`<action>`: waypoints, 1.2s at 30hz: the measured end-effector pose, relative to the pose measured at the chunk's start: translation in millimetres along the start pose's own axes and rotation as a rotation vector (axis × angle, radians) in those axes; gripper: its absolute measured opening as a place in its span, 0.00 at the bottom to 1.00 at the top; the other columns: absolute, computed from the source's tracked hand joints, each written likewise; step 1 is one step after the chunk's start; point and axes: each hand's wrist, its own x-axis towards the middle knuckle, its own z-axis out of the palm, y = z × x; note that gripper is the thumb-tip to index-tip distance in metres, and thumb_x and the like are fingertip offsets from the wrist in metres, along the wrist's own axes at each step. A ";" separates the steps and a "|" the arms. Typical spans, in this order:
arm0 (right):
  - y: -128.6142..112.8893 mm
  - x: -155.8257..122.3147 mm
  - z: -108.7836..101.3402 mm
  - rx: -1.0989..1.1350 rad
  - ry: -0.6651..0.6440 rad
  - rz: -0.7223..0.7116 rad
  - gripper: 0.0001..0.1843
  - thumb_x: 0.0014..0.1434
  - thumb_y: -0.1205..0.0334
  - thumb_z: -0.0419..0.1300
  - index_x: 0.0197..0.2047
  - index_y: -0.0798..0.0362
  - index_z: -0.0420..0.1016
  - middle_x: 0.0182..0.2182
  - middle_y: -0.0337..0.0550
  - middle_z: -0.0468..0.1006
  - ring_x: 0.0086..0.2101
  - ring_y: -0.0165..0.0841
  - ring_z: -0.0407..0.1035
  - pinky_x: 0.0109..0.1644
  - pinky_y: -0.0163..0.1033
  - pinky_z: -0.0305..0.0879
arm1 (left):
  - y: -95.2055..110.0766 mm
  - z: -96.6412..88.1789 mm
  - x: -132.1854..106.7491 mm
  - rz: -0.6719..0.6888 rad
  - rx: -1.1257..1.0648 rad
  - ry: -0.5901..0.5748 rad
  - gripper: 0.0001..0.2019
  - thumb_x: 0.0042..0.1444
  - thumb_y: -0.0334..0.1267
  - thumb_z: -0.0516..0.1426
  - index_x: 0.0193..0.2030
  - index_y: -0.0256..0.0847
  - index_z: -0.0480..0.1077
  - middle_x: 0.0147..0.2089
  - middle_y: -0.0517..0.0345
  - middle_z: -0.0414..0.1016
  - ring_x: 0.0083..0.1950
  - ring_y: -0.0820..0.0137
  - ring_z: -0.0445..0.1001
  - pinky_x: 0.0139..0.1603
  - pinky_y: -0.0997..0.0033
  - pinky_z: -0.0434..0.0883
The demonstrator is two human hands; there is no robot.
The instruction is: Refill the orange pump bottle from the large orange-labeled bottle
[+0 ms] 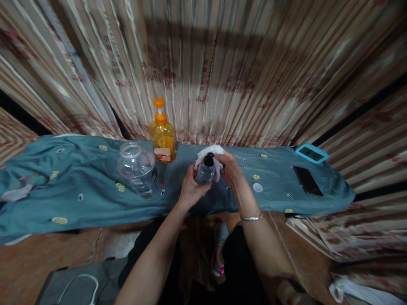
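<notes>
A small clear bottle with a black top (205,171) is upright in front of me, above the cloth-covered board. My left hand (192,186) is closed around its lower body. My right hand (229,167) is closed on a white cloth (211,150), which lies against the back and right side of the bottle near its neck. Left of my hands stands a pump bottle of amber liquid (162,137) with an orange pump head. Farther left is a large clear plastic jar (138,169) without a lid, its mouth facing up.
The narrow board wears a teal patterned cloth (98,203). At its right lie a black phone (308,181), a blue-framed device (312,153) and a small white disc (257,187). Striped curtains (203,76) hang close behind. A grey case (82,281) with a white cable sits below left.
</notes>
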 end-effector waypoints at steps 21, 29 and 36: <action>-28.4 56.6 -10.8 -0.242 -0.503 0.356 0.15 0.66 0.54 0.63 0.32 0.57 0.73 0.25 0.32 0.74 0.25 0.24 0.69 0.30 0.32 0.69 | 3.6 -1.4 7.5 -0.125 -0.267 -0.108 0.11 0.35 0.31 0.67 0.30 0.38 0.77 0.29 0.63 0.79 0.33 0.67 0.77 0.39 0.70 0.72; -2.2 14.7 3.8 -0.136 -0.048 0.086 0.20 0.67 0.44 0.58 0.38 0.55 0.74 0.34 0.38 0.77 0.33 0.29 0.73 0.42 0.40 0.73 | 5.2 6.0 7.0 -0.101 -0.293 -0.035 0.17 0.35 0.33 0.68 0.37 0.39 0.78 0.31 0.62 0.81 0.34 0.66 0.78 0.42 0.67 0.75; 34.0 -46.1 20.5 -0.234 0.285 -0.262 0.22 0.66 0.40 0.57 0.43 0.53 0.74 0.40 0.42 0.76 0.43 0.34 0.70 0.54 0.48 0.67 | 4.3 13.6 3.6 -0.027 -0.344 0.017 0.27 0.39 0.39 0.69 0.50 0.41 0.77 0.44 0.57 0.83 0.44 0.64 0.81 0.52 0.65 0.75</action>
